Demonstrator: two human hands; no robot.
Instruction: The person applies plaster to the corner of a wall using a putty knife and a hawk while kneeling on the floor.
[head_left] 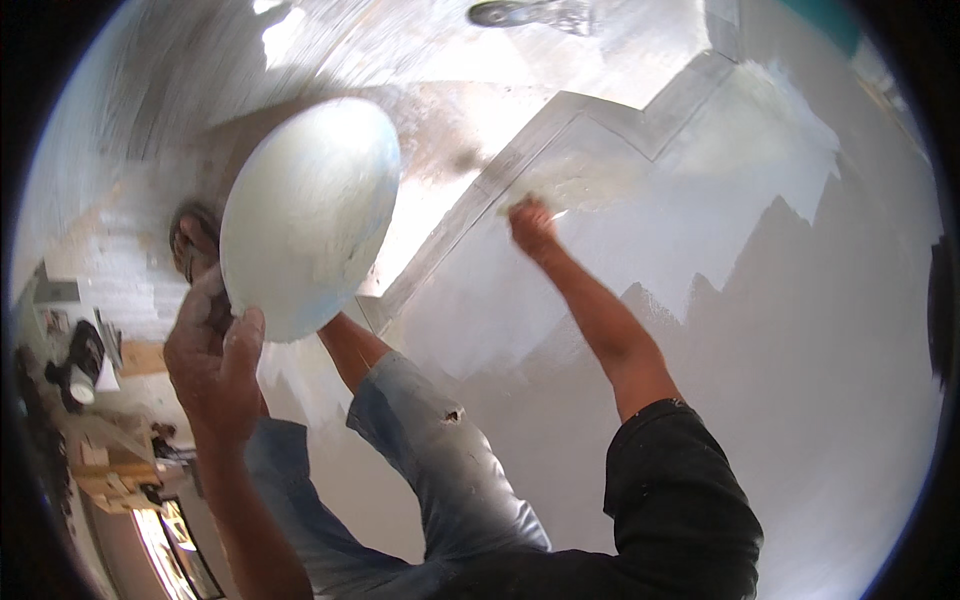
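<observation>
My left hand point(215, 360) grips the lower edge of a pale, rounded bowl point(310, 220). The thumb presses on its near face and the other fingers go behind it. Whitish smears cover the bowl. Farther right, my right hand point(532, 227) is closed close to the grey wall point(800, 340). A small light edge shows beside its fingers, but what it holds is too small and blurred to name. Around that hand the wall bears a paler, wet-looking patch point(600, 185) with jagged borders.
A stepped grey skirting point(440, 245) runs diagonally along the wall's foot. My sandalled foot point(195, 240) stands behind the bowl. A dark elongated thing point(530, 14) lies on the streaky floor at the top. Wooden furniture point(115, 470) and a bright window point(175, 550) are at lower left.
</observation>
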